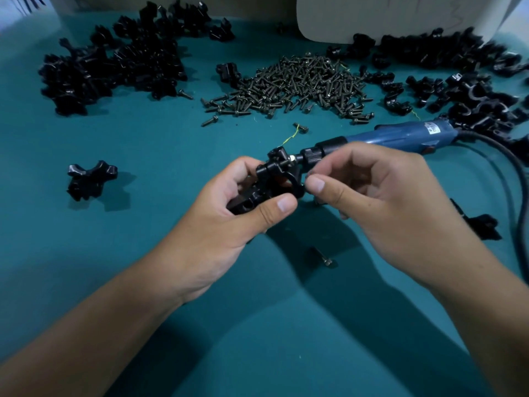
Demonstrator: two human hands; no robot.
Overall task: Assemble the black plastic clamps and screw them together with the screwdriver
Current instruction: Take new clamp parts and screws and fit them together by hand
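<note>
My left hand (243, 207) grips a black plastic clamp (274, 179) above the teal table, thumb curled over its lower part. My right hand (372, 196) is right beside it, thumb and forefinger pinched together at the clamp's right edge on something small that I cannot make out. A dark screw sticks out of the clamp's top. The blue electric screwdriver (395, 137) lies on the table behind my hands, its black tip pointing at the clamp.
A heap of dark screws (294, 84) lies at centre back. Piles of black clamp parts sit at back left (114, 61) and right (472, 90). One assembled clamp (90, 179) lies left; a loose screw (325, 259) lies near. The screwdriver's cable (509, 161) curves along the right.
</note>
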